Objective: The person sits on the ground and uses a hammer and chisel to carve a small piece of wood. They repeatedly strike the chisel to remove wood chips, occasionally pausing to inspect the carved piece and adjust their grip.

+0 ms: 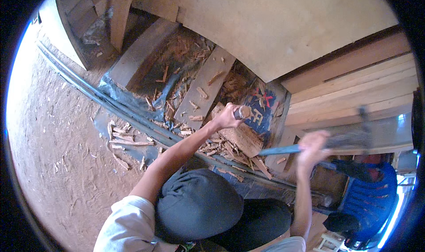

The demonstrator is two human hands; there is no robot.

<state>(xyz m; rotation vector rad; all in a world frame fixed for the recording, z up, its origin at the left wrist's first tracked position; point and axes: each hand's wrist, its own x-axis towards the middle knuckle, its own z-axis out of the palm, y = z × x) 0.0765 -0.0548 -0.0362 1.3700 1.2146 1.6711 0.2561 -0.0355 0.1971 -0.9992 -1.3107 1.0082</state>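
Observation:
My left hand (226, 117) is closed around a chisel with a thick, round wooden handle (243, 112), its butt end facing up. The blade is hidden below the fist. Beneath that hand lies a pale, roughly cut block of wood (243, 140), surrounded by chips. To the right, my right hand (313, 143) grips a hammer by its blue-green handle (280, 150). Motion smears the hammer's dark head, which is raised to the right of the block and apart from the chisel.
Wood chips (128, 139) are strewn over planks and sandy ground (66, 154). A large pale board (287, 26) leans across the far side. Stacked planks (358, 88) stand at right, above a blue plastic chair (369, 201). Long dark rails (110, 112) cross at left.

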